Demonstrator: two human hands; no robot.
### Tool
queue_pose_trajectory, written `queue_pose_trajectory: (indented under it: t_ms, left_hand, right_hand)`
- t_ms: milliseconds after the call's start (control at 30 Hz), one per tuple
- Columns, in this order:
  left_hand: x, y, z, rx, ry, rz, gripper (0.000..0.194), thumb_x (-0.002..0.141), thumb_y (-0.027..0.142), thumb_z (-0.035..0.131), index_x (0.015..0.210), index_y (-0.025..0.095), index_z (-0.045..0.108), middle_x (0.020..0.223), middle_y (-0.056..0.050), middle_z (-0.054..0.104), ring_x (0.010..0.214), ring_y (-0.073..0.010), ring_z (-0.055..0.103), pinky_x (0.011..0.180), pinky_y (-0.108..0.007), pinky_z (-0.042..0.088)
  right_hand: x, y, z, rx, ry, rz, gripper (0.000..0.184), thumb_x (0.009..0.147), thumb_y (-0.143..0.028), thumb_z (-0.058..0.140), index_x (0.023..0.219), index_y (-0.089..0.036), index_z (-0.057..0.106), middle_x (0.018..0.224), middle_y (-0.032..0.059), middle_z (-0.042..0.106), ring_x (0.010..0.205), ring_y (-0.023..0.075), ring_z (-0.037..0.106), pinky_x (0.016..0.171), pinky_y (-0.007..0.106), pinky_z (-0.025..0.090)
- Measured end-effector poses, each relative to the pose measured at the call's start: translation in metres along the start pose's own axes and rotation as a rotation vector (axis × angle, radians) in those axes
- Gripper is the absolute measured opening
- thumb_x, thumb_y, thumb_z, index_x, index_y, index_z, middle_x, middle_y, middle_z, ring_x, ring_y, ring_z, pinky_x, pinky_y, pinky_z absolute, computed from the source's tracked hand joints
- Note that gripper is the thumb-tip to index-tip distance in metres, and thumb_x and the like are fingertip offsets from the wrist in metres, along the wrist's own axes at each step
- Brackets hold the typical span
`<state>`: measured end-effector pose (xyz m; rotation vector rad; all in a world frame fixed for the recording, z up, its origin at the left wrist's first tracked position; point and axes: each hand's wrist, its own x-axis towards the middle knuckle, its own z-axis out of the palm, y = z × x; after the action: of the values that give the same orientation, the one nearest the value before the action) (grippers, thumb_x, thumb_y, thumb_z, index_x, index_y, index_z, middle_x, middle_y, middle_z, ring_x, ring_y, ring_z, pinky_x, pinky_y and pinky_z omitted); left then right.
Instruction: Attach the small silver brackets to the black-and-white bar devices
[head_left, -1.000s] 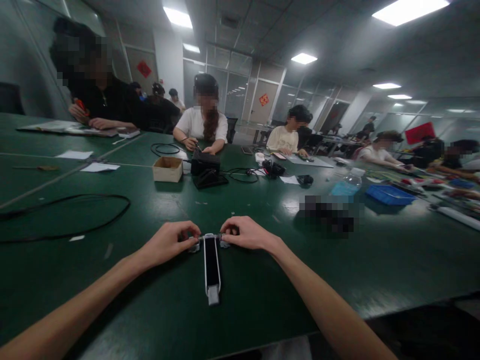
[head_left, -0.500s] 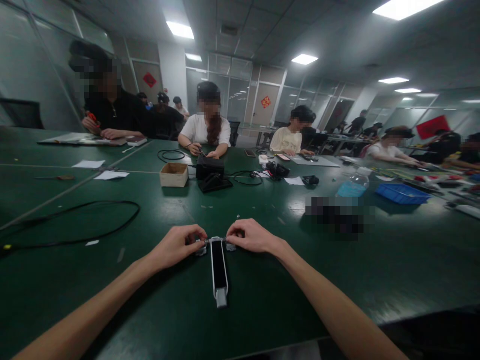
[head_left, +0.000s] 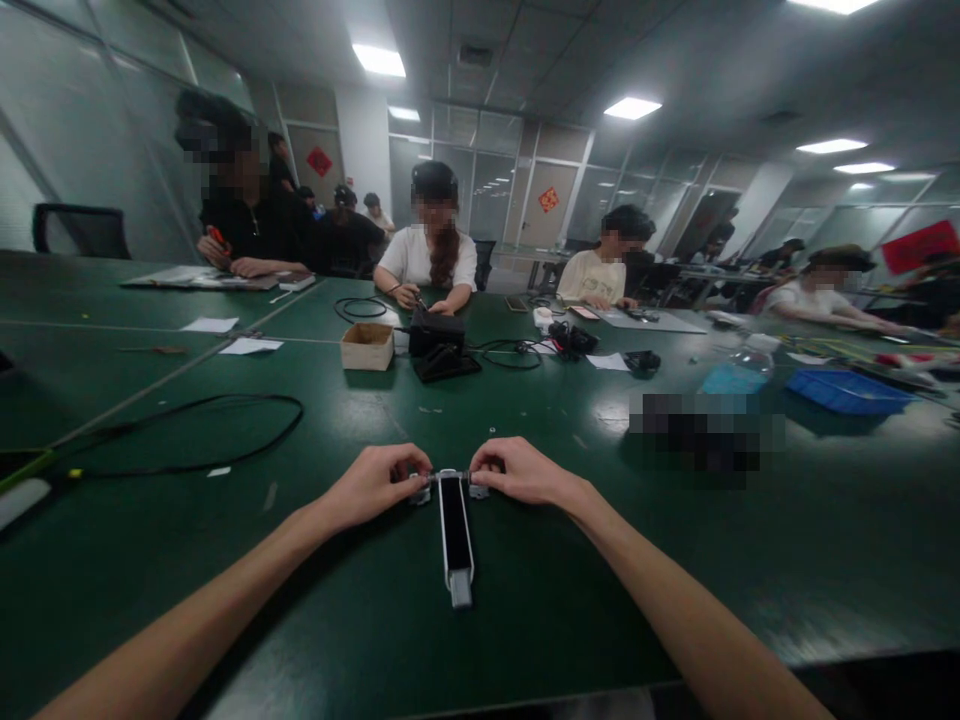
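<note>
A long narrow piece with a white frame, black face (head_left: 454,525) and grey block-like end (head_left: 461,590) lies on the green table, its grey end toward me. At its far end, a thin metal crossbar sticks out to both sides. My left hand (head_left: 379,482) is closed, thumb and fingertips pinching the crossbar's left end. My right hand (head_left: 525,470) pinches its right end in the same way. Beneath the fingertips sit small grey metal parts, one on the left (head_left: 420,492) and one on the right (head_left: 478,490), both partly hidden by the fingers.
A tiny metal bit (head_left: 492,430) lies beyond my right hand. Farther off are a cardboard box (head_left: 367,350), a black device (head_left: 436,332), a black cable (head_left: 225,465), a bottle of blue liquid (head_left: 739,370) and a blue tray (head_left: 847,390). Several people sit around the table.
The whole view has shifted, so the table and hands appear farther right. Both hands keep their pinch on the crossbar, with little visible change between hands and piece.
</note>
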<state>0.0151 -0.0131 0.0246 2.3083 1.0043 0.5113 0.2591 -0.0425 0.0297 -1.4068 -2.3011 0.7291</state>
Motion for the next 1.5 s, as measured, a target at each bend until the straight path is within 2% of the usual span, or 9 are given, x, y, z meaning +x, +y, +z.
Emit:
queue_pose_trajectory:
  t_ms: [167,400,567,833,933,1067,1267,1400,1500]
  left_hand:
    - [0.0,-0.001,0.0,0.0,-0.011,-0.013,0.021,0.081,0.032,0.055,0.092,0.018,0.065,0.078,0.0,0.068,0.065,-0.0132,0.058,0.061,-0.022,0.043]
    - [-0.002,0.004,-0.004,0.005,-0.021,-0.014,0.022,0.081,0.032,0.055,0.093,0.017,0.065,0.082,-0.001,0.068,0.066,-0.0136,0.059,0.063,-0.024,0.045]
    - [-0.004,0.007,-0.006,0.015,0.008,-0.033,0.022,0.082,0.031,0.053,0.094,0.017,0.065,0.083,-0.001,0.067,0.068,-0.014,0.059,0.063,-0.025,0.046]
    - [-0.003,0.005,-0.004,0.026,0.119,-0.014,0.021,0.083,0.031,0.052,0.092,0.017,0.065,0.082,-0.002,0.067,0.067,-0.0143,0.058,0.064,-0.026,0.047]
    - [-0.002,0.004,-0.004,0.027,0.195,-0.012,0.019,0.083,0.028,0.052,0.091,0.016,0.064,0.083,-0.002,0.067,0.067,-0.0143,0.058,0.064,-0.026,0.047]
    - [-0.004,0.009,-0.002,-0.027,0.259,-0.001,0.02,0.084,0.03,0.053,0.093,0.015,0.064,0.084,-0.003,0.066,0.068,-0.0142,0.058,0.066,-0.026,0.047]
    - [-0.006,0.024,0.004,-0.307,0.12,0.002,0.025,0.085,0.034,0.053,0.094,0.014,0.065,0.086,-0.003,0.068,0.072,-0.0151,0.06,0.065,-0.025,0.049]
    - [-0.005,0.025,0.004,-0.414,0.031,-0.011,0.027,0.086,0.036,0.051,0.095,0.014,0.065,0.083,-0.003,0.067,0.07,-0.0149,0.06,0.064,-0.025,0.049]
    - [-0.004,0.019,-0.001,-0.35,0.028,0.011,0.028,0.086,0.037,0.051,0.097,0.015,0.065,0.086,-0.003,0.068,0.073,-0.0161,0.06,0.066,-0.026,0.048]
  right_hand:
    - [0.0,0.005,-0.004,0.027,-0.007,-0.022,0.015,0.083,-0.031,0.06,0.089,-0.018,0.067,0.085,0.0017,0.063,0.071,0.0124,0.055,0.063,0.024,0.043]
    - [0.009,0.053,-0.009,-0.181,0.371,0.095,0.025,0.088,-0.029,0.051,0.108,-0.017,0.061,0.102,0.0082,0.059,0.095,0.019,0.056,0.084,0.035,0.045]
    - [0.017,0.068,-0.004,-0.293,0.374,0.152,0.035,0.088,-0.029,0.051,0.121,-0.019,0.056,0.114,0.0115,0.053,0.108,0.0227,0.05,0.091,0.039,0.042]
    - [0.019,0.048,-0.006,-0.331,0.245,0.11,0.018,0.09,-0.023,0.048,0.095,-0.014,0.063,0.095,0.0089,0.059,0.092,0.0194,0.053,0.082,0.034,0.044]
    - [0.017,0.035,-0.006,-0.342,0.265,0.105,0.012,0.086,-0.022,0.052,0.086,-0.013,0.06,0.088,0.0088,0.058,0.084,0.0196,0.053,0.077,0.034,0.044]
    - [0.012,0.005,0.001,-0.277,0.362,-0.093,0.003,0.082,-0.018,0.054,0.081,-0.015,0.055,0.082,0.0056,0.056,0.078,0.0175,0.051,0.072,0.031,0.043]
    - [0.01,-0.03,0.026,-0.243,0.473,-0.396,0.004,0.081,-0.017,0.051,0.081,-0.017,0.055,0.081,0.0067,0.055,0.079,0.019,0.049,0.071,0.032,0.041]
    - [0.011,-0.035,0.035,-0.275,0.508,-0.416,0.009,0.084,-0.018,0.048,0.082,-0.016,0.056,0.082,0.0091,0.057,0.081,0.0206,0.049,0.073,0.034,0.041]
    - [0.011,-0.036,0.033,-0.316,0.466,-0.389,0.01,0.086,-0.02,0.048,0.083,-0.016,0.057,0.084,0.0094,0.058,0.082,0.0206,0.049,0.075,0.034,0.04]
